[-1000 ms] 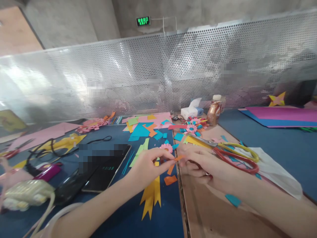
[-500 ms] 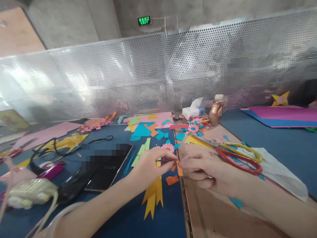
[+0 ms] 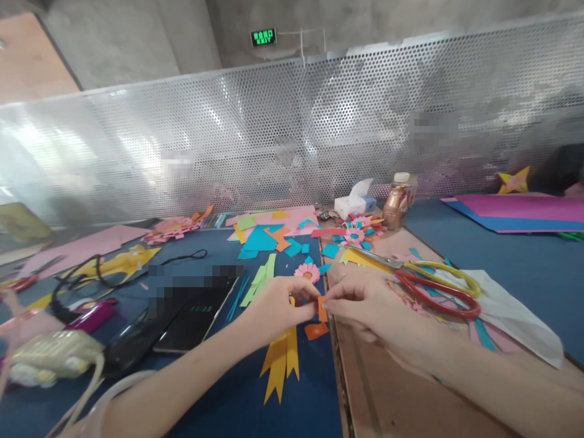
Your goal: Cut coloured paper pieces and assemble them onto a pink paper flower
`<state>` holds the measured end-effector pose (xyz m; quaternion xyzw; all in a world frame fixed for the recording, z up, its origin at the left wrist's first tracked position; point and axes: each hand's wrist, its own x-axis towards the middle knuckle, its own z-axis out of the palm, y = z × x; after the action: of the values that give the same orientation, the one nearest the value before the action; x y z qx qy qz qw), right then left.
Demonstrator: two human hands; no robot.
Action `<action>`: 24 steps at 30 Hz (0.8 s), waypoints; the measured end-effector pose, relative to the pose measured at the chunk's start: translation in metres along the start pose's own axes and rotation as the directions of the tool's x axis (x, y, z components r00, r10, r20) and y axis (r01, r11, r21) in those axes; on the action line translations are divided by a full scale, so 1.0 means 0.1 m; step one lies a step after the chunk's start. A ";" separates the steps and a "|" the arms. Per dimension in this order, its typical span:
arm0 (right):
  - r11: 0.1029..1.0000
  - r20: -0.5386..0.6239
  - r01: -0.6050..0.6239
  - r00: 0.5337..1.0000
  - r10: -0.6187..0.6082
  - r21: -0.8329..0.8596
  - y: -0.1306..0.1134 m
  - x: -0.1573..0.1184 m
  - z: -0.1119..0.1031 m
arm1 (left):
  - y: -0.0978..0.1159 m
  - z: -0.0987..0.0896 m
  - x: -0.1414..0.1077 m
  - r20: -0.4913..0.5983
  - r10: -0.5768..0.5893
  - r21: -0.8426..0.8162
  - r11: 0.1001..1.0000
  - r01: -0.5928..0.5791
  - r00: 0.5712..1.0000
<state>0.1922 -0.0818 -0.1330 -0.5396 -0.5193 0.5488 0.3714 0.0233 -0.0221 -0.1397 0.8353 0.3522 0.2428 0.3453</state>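
Note:
A small orange paper strip (image 3: 322, 309) is pinched between my two hands, over the seam of the table. My left hand (image 3: 285, 307) grips its left edge with thumb and forefinger. From the other side my right hand (image 3: 369, 304) pinches it, fingers curled. Just below lies another orange paper piece (image 3: 316, 331). Yellow paper ribbons (image 3: 279, 365) with notched ends spread under my left hand. Beyond my fingertips sits a pink paper flower (image 3: 307, 273) with an orange centre. Scissors (image 3: 438, 286) with red and yellow handles lie beyond my right hand, their blades pointing left.
A black phone (image 3: 198, 316) and a cable (image 3: 98, 261) lie left. Blue paper scraps (image 3: 260, 238), a tissue box (image 3: 354, 205) and a brown bottle (image 3: 396, 204) stand or lie at the back. A white tissue (image 3: 511, 310) is right. A perforated metal panel (image 3: 255, 121) closes off the far side.
My right hand has turned and its fingers have shifted on the orange strip, which now shows more plainly between both hands. The ribbons and scissors stay in place.

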 end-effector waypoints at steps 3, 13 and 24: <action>0.993 -0.061 -0.006 0.998 -0.001 -0.114 0.05 0.07 -0.01 | -0.05 0.00 0.03 0.001 -0.006 -0.002 1.000 0.006 1.000; 0.911 -0.120 0.204 0.958 -0.262 -0.359 0.13 0.25 0.00 | -0.19 0.02 0.11 -0.114 0.035 0.212 0.977 -0.010 0.993; 0.950 -0.143 0.147 0.971 -0.191 -0.276 0.13 0.29 0.06 | -0.21 0.03 0.11 -0.102 0.046 0.228 0.973 -0.022 0.994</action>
<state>0.1842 -0.0572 -0.1518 -0.5818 -0.5988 0.3937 0.3846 0.0240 -0.0042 -0.1554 0.8610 0.3812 0.2511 0.2241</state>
